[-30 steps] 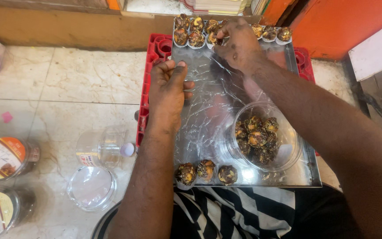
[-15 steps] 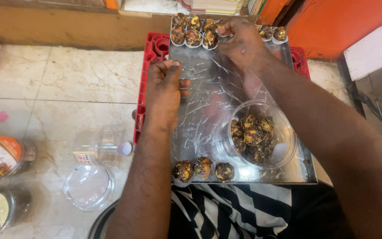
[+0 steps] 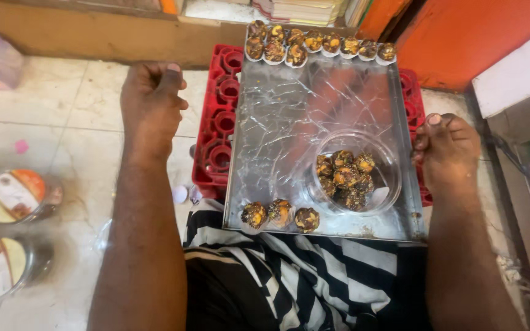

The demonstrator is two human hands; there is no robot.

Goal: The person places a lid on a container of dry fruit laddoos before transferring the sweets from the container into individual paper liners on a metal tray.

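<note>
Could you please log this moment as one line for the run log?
left hand: closed fist above floor, beside red crate | right hand: at right edge of steel tray | bowl: sweets inside

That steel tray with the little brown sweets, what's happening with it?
A person sits with a steel tray on a red crate. Round sweets line its far edge, three sit at the near edge, and more fill a clear bowl. The left hand hangs curled over the floor; the right hand is at the tray's right edge.

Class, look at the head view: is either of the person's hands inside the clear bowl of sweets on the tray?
No: the left hand is off the metal tray and the right hand at its edge, both outside the clear bowl.
</note>
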